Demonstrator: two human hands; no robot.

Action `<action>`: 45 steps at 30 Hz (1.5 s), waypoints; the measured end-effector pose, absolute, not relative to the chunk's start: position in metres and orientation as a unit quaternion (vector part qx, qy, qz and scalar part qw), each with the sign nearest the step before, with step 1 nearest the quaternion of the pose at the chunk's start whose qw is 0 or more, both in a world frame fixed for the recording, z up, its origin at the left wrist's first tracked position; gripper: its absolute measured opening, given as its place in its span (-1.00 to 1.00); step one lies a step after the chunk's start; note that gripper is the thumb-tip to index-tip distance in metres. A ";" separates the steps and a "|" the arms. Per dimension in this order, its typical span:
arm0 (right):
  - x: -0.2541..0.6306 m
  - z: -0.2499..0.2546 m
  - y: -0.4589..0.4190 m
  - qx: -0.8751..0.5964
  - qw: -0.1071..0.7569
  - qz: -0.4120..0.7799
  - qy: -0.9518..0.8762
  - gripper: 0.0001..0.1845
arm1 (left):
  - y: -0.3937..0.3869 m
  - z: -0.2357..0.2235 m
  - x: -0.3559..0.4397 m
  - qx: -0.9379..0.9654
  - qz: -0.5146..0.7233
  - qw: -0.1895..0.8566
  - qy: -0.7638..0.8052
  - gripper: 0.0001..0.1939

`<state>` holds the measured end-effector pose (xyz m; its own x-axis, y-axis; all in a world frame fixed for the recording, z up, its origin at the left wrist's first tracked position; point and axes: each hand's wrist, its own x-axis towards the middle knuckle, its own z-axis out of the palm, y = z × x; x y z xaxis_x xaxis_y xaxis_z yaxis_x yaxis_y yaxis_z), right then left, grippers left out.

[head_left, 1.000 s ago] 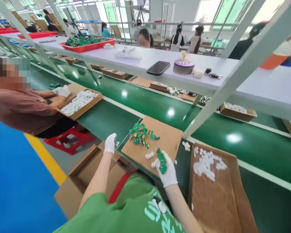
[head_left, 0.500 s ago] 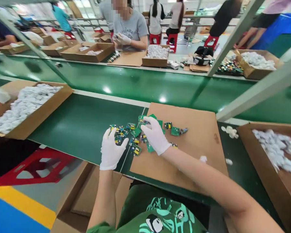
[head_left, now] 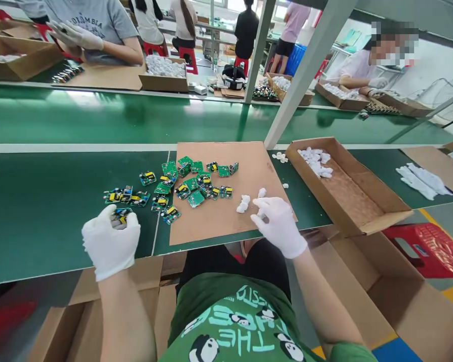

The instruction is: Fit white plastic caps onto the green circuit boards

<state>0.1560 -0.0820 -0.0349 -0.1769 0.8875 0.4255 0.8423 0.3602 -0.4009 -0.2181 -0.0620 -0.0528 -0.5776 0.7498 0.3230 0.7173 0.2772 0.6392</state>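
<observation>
Both my hands wear white gloves. My left hand (head_left: pixel 111 241) is closed round a small green circuit board (head_left: pixel 120 215) at the near edge of the green bench. My right hand (head_left: pixel 278 224) rests on the near right corner of a brown cardboard sheet (head_left: pixel 249 171), fingers pinched at a small white plastic part (head_left: pixel 261 213). Two more white parts (head_left: pixel 243 203) lie just left of it. A loose heap of green circuit boards (head_left: pixel 191 182) spreads over the sheet's left half and onto the bench.
A cardboard tray (head_left: pixel 366 201) with white parts stands at my right. Open cartons (head_left: pixel 419 301) sit below the bench. A slanted metal post (head_left: pixel 305 65) rises behind the sheet. Across the green conveyor (head_left: pixel 98 118), other people work at boxes of white parts.
My view swung right. My right hand left the board heap and came to the white parts at the sheet's near corner. My left hand drew back towards me with a board in it.
</observation>
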 end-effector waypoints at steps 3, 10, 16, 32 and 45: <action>0.154 -0.046 -0.069 -0.566 0.281 0.033 -0.774 -0.58 | -0.079 -0.046 -0.208 0.341 0.533 0.145 0.761 -0.49; 0.161 -0.034 -0.016 -0.467 0.174 0.124 -0.858 -0.60 | -0.104 -0.040 -0.125 0.364 0.542 0.497 0.571 -0.46; 0.153 -0.031 -0.015 -0.465 0.144 0.162 -0.858 -0.78 | -0.086 -0.047 -0.043 0.622 0.381 0.412 0.546 -0.53; 0.162 -0.004 -0.056 -0.411 0.472 0.610 -0.487 -0.61 | -0.081 -0.030 -0.044 0.320 0.530 0.635 0.462 -0.61; 0.137 -0.013 -0.095 -0.356 0.533 0.643 -0.419 -0.66 | -0.102 -0.023 -0.037 0.121 0.470 0.844 0.226 -0.58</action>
<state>0.1373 -0.0946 -0.0130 -0.1791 0.9838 -0.0105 -0.3869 -0.0803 -0.9186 -0.0368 -0.1022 -0.0226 0.4557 0.8492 -0.2668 -0.7396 0.5280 0.4174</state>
